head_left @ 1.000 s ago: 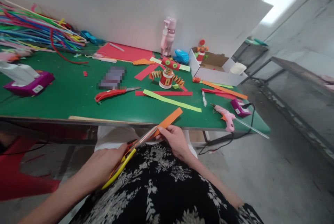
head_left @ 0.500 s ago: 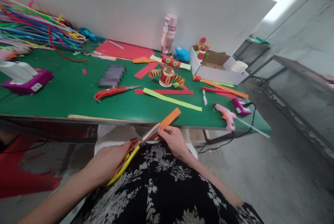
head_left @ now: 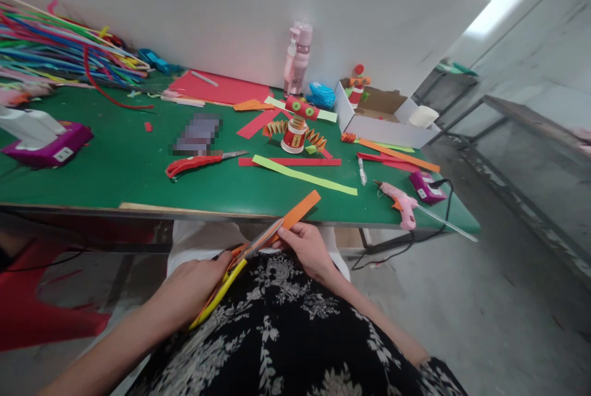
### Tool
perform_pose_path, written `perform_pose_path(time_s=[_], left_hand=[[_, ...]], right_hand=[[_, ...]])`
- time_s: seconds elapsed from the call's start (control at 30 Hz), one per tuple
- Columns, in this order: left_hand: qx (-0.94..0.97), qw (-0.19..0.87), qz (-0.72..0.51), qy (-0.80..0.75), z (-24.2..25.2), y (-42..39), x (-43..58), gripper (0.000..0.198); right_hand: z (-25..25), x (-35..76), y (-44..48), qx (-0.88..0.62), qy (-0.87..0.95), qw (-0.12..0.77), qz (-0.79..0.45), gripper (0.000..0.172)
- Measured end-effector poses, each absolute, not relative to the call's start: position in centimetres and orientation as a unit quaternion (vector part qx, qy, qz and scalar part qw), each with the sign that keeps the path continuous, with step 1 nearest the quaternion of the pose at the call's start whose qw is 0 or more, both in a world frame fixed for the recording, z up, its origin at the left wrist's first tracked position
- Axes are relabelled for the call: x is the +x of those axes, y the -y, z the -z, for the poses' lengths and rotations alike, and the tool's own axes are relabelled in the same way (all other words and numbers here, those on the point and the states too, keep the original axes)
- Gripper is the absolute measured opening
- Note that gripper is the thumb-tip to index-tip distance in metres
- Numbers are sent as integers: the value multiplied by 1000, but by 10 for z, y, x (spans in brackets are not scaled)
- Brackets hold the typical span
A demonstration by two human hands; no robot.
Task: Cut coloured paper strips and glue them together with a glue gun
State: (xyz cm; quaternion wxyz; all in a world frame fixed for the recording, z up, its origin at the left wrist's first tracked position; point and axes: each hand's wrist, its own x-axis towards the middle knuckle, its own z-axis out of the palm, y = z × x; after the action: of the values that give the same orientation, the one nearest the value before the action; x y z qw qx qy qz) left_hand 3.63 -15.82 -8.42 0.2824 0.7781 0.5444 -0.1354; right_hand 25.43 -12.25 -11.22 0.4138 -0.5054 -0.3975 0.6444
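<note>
Green work table (head_left: 138, 174) backed by a white board, concrete floor to the right.

Below the table's near edge, over a black floral lap: left hand (head_left: 187, 291) closed round the yellow and orange handles of a pair of scissors (head_left: 235, 263), blades pointing up and right toward the table edge. Blades closed or nearly closed on the lower end of an orange paper strip (head_left: 298, 211); how far apart, hard to tell. Right hand (head_left: 309, 251) just beside the blade tips, thumb and fingers pinching the same strip from below, upper end of the strip slanting up across the table's front edge.

Farther out on the table: lime green strip (head_left: 305, 175) lying across a red strip (head_left: 290, 162), red-handled scissors (head_left: 198, 164) to their left, small paper-cup figure (head_left: 295, 128) with folded orange arms behind them. Pink glue gun (head_left: 399, 204) near the right corner, cable trailing off the edge. White cardboard box (head_left: 383, 131) beyond it. Pink bottle (head_left: 298, 60) upright against the board. Bundle of coloured pipe cleaners (head_left: 60, 54) at far left, purple holder (head_left: 50, 146) near it.
</note>
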Motion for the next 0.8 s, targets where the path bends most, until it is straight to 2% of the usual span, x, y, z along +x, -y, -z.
perform_pose_path(time_s=[0.23, 0.47, 0.8], left_hand=[[778, 278, 136, -546, 89, 160, 32, 53], [777, 297, 109, -545, 84, 159, 34, 53], [771, 300, 125, -548, 80, 153, 44, 41]], right_hand=[[106, 258, 122, -531, 368, 456, -612, 35], [108, 257, 124, -523, 388, 435, -623, 37], [112, 257, 123, -515, 403, 413, -634, 35]])
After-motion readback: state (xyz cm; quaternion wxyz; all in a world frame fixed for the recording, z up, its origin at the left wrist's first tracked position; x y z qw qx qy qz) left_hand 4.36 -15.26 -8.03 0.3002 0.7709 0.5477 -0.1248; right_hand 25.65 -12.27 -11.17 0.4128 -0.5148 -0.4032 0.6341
